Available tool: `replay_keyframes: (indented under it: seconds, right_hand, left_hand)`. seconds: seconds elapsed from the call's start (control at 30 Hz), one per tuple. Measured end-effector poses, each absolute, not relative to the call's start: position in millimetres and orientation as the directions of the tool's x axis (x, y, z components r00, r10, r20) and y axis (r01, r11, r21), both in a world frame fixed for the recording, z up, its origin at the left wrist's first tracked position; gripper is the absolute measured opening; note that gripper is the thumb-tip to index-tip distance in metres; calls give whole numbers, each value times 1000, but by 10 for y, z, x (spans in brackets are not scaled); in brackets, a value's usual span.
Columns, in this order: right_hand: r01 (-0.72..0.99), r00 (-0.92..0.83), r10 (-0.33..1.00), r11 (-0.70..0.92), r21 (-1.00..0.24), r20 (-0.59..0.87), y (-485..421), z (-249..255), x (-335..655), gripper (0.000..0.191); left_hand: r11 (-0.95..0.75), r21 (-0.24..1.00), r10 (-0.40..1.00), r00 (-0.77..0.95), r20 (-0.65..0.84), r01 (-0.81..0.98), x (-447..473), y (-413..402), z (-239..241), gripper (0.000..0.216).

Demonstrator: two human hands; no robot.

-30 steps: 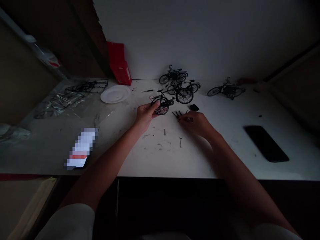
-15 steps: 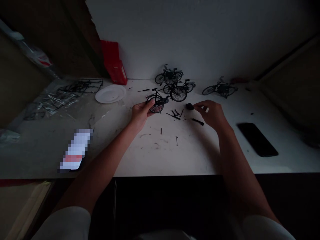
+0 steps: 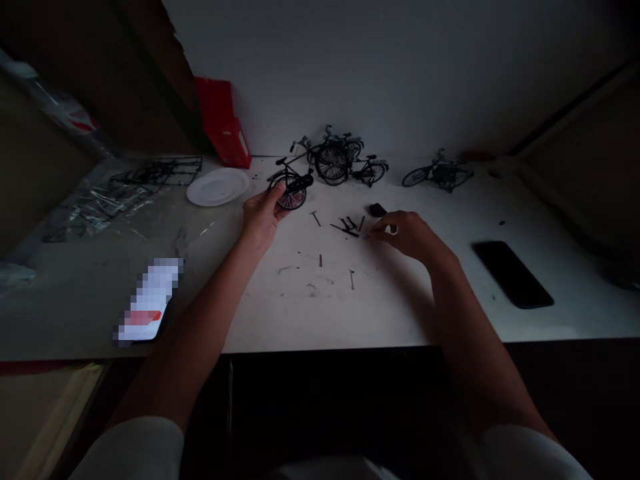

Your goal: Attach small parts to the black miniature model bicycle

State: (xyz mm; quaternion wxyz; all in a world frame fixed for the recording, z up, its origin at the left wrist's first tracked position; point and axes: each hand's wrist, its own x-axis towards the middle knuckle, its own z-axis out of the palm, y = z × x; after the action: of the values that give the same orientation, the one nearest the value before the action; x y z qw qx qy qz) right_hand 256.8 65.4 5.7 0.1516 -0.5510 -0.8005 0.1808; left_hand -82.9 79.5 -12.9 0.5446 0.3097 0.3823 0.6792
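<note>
Black model bike (image 3: pixel 305 181), left hand (image 3: pixel 261 217) gripping its rear wheel (image 3: pixel 296 200) toward the desk (image 3: pixel 280 327)'s back edge, probably keeping the rest clear; right hand (image 3: pixel 413 233) bunched by loose parts (image 3: pixel 352 225) (can't tell from here if empty).

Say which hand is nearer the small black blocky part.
Right: the right hand is close beside that black part; the left hand, farther leftward, holds a black model bicycle.

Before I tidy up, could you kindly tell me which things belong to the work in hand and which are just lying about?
Work in hand:
- model bicycle, in the left hand
- small dark parts, near the right hand

Apparently lying about:
- white plate
- red box
- lit phone
- dark slab
</note>
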Motion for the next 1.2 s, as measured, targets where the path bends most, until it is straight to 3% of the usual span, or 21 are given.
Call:
replay_keyframes:
  seconds: [0.13,0.27,0.57,0.7,0.83,1.07,1.2]
  right_hand:
    - [740,-398,916,354,-572,52,553,108,2409,21]
    - [682,-560,816,356,-639,-143,294,184,2265,18]
    - [707,-560,828,473,-526,-8,-271,154,2094,21]
    - [727,-573,813,561,-397,99,-214,49,1826,27]
    - [705,-659,744,661,-258,109,-124,16,1562,20]
    - [512,-821,558,814,-274,125,179,-97,1587,23]
    - [476,-858,499,862,-174,124,290,-136,1569,24]
  left_hand:
    - [-107,856,979,-206,1,-505,-828,818,-146,43]
    - [-100,847,980,-198,-7,-522,-782,809,-146,43]
    - [-74,857,987,-159,-10,-510,-721,737,-115,44]
    - [-82,873,987,-159,6,-481,-733,745,-148,51]
    - [-78,873,988,-156,2,-481,-724,769,-198,53]
    - [-3,843,995,-89,-54,-538,-598,684,-161,50]
    - [33,832,996,-47,-71,-554,-535,621,-119,51]
